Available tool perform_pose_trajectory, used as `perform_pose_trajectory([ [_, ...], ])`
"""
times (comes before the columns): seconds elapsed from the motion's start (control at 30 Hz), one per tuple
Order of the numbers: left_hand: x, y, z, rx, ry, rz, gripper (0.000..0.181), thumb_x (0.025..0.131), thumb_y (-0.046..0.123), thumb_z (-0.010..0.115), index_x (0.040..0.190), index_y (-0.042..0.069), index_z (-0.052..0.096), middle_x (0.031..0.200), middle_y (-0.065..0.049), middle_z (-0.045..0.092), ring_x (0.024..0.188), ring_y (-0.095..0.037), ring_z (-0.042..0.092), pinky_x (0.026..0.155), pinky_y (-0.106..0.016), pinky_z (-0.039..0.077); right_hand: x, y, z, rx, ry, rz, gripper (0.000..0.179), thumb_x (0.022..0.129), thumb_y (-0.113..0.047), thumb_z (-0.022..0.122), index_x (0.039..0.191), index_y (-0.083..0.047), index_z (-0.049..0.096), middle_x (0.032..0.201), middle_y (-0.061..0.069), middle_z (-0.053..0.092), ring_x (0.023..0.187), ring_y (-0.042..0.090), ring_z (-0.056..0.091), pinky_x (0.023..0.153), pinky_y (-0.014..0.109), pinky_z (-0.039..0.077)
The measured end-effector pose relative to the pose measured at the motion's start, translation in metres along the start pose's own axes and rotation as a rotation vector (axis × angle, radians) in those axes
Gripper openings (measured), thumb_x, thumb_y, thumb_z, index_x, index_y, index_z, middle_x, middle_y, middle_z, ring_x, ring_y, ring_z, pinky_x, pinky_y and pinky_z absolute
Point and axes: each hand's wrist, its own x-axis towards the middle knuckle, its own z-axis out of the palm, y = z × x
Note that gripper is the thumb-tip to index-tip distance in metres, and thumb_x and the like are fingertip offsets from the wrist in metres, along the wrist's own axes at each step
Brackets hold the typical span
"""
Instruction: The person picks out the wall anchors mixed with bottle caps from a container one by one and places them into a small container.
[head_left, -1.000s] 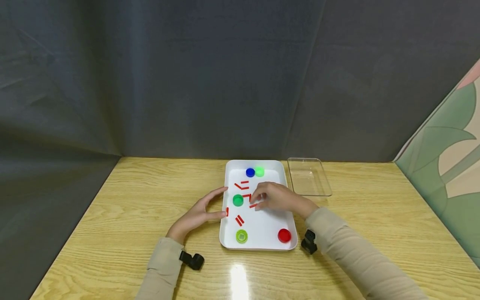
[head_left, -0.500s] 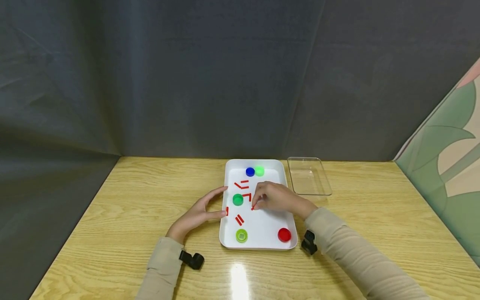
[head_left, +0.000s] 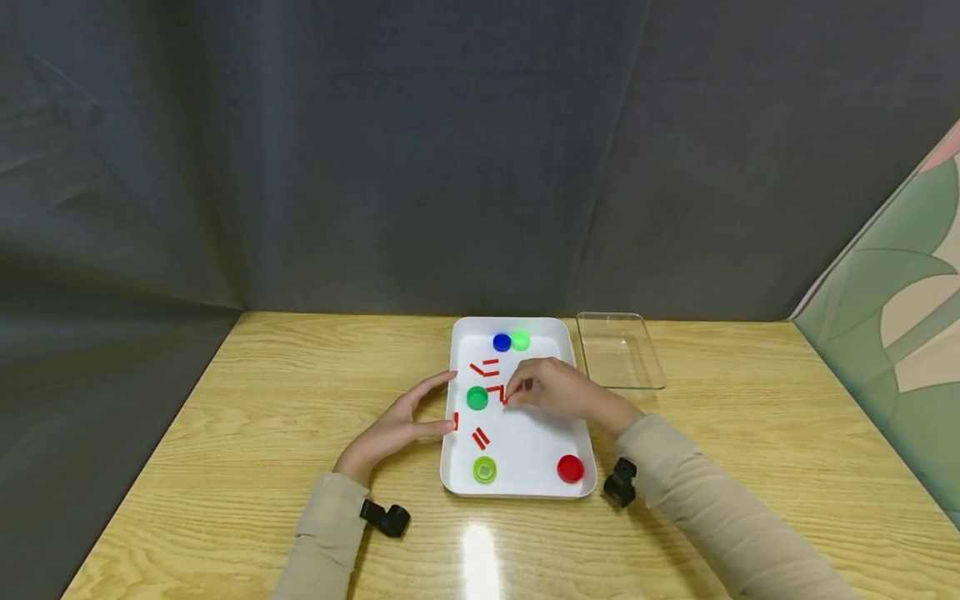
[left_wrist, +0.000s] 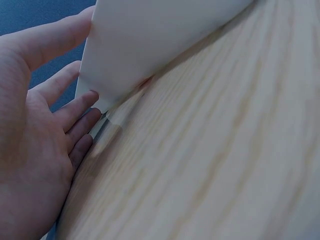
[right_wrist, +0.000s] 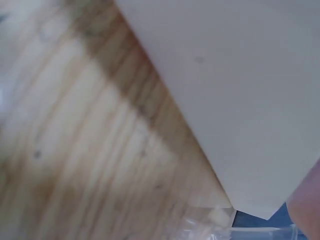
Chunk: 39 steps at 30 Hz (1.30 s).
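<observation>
A white tray (head_left: 525, 454) lies on the wooden table. My left hand (head_left: 393, 429) is spread at its left rim, thumb and fingers fairly straight; in the left wrist view the fingers (left_wrist: 75, 112) touch the tray's outer wall (left_wrist: 135, 45). Over the tray's middle, my right hand (head_left: 555, 387) pinches a small red stick (head_left: 506, 402), mostly hidden by its fingertips. That stick is close to an upright-lying red stick (head_left: 502, 392). Several other red sticks (head_left: 481, 438) are scattered on the tray's left half. A green cap (head_left: 477, 398) sits among them.
Inside the tray, a blue cap (head_left: 502, 342) and a light green cap (head_left: 521, 340) sit at the far end. A yellow-green cap (head_left: 484, 470) and a red cap (head_left: 570, 468) are at the near end. A clear shallow box (head_left: 618, 354) stands right of the tray.
My right hand has picked up the red stick below the upright-lying one and moved it slightly away from me, turning it. My left hand has stayed at the rim.
</observation>
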Motion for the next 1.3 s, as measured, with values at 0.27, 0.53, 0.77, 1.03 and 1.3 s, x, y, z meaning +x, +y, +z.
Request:
perform_pose_trajectory([
  [0.27, 0.000, -0.001, 0.000, 0.013, 0.006, 0.001, 0.073, 0.088, 0.014, 0.076, 0.151, 0.025, 0.041, 0.159, 0.002, 0.029, 0.146, -0.020, 0.020, 0.117, -0.047, 0.021, -0.002, -0.004, -0.008, 0.028, 0.026, 0.017, 0.004, 0.088, -0.015, 0.077, 0.093, -0.016, 0.076, 0.092, -0.011, 0.069, 0.082, 0.009, 0.056, 0.079, 0.037, 0.051],
  [0.53, -0.001, 0.000, 0.000, 0.007, 0.006, 0.004, 0.073, 0.088, 0.014, 0.077, 0.151, 0.025, 0.041, 0.159, 0.002, 0.029, 0.146, -0.020, 0.021, 0.117, -0.048, 0.020, -0.010, -0.004, -0.018, 0.060, 0.066, 0.041, 0.008, 0.090, -0.013, 0.074, 0.094, -0.019, 0.074, 0.093, -0.012, 0.069, 0.086, 0.011, 0.056, 0.079, 0.036, 0.049],
  [0.77, -0.001, -0.001, 0.000, -0.015, 0.002, -0.006, 0.073, 0.088, 0.013, 0.077, 0.151, 0.026, 0.042, 0.159, 0.001, 0.029, 0.146, -0.021, 0.020, 0.117, -0.048, 0.020, -0.021, -0.004, -0.029, 0.092, 0.134, 0.057, 0.006, 0.090, -0.014, 0.074, 0.095, -0.019, 0.074, 0.091, -0.012, 0.069, 0.084, 0.011, 0.057, 0.080, 0.040, 0.049],
  [1.03, -0.001, 0.000, 0.000, -0.010, 0.002, -0.004, 0.073, 0.088, 0.014, 0.076, 0.151, 0.026, 0.042, 0.159, 0.001, 0.029, 0.146, -0.021, 0.020, 0.118, -0.049, 0.018, -0.034, -0.002, -0.041, 0.086, 0.187, 0.106, 0.004, 0.091, -0.014, 0.073, 0.095, -0.013, 0.075, 0.087, -0.011, 0.067, 0.082, 0.012, 0.058, 0.078, 0.038, 0.050],
  [1.3, 0.000, -0.001, 0.000, -0.026, -0.001, -0.010, 0.073, 0.088, 0.014, 0.076, 0.151, 0.027, 0.042, 0.158, 0.001, 0.029, 0.146, -0.022, 0.021, 0.117, -0.050, 0.020, -0.049, 0.008, -0.053, 0.074, 0.246, 0.106, 0.004, 0.092, -0.012, 0.072, 0.095, -0.012, 0.075, 0.089, -0.007, 0.069, 0.083, 0.014, 0.058, 0.077, 0.037, 0.050],
])
